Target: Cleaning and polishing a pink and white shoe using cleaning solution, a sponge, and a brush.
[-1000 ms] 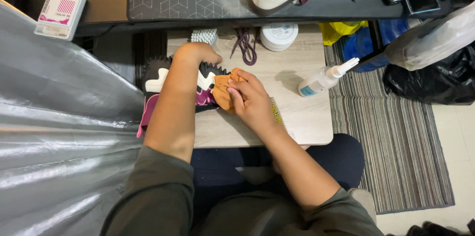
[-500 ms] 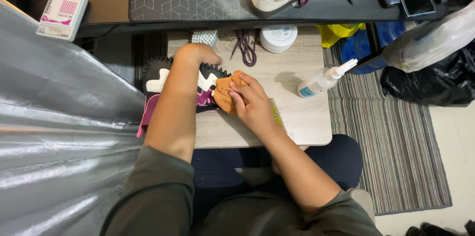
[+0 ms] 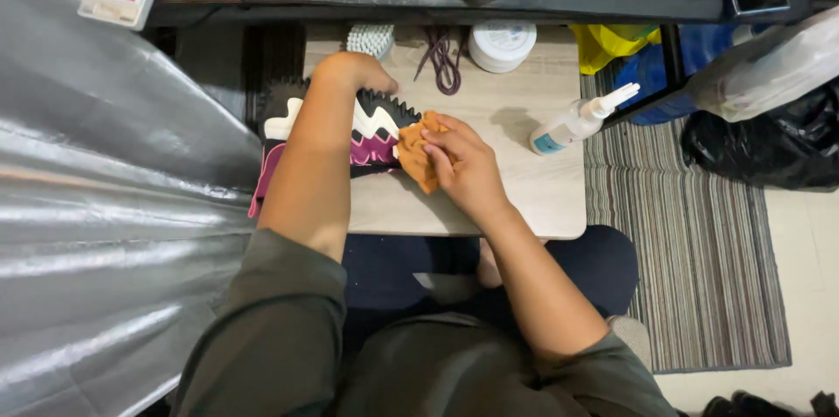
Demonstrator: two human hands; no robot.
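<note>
Head view showed the right hand (image 3: 461, 163) bunched on an orange cloth (image 3: 418, 155) pressed against the shoe's (image 3: 371, 133) near end, while the left hand (image 3: 354, 72) clamped the shoe from its far side, its long axis lying left-right across the small table (image 3: 524, 198).

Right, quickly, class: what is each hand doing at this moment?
Left hand: closed on the shoe, steadying it on the small table.
Right hand: fingers closed on the orange cloth, pressed against the shoe.
</note>
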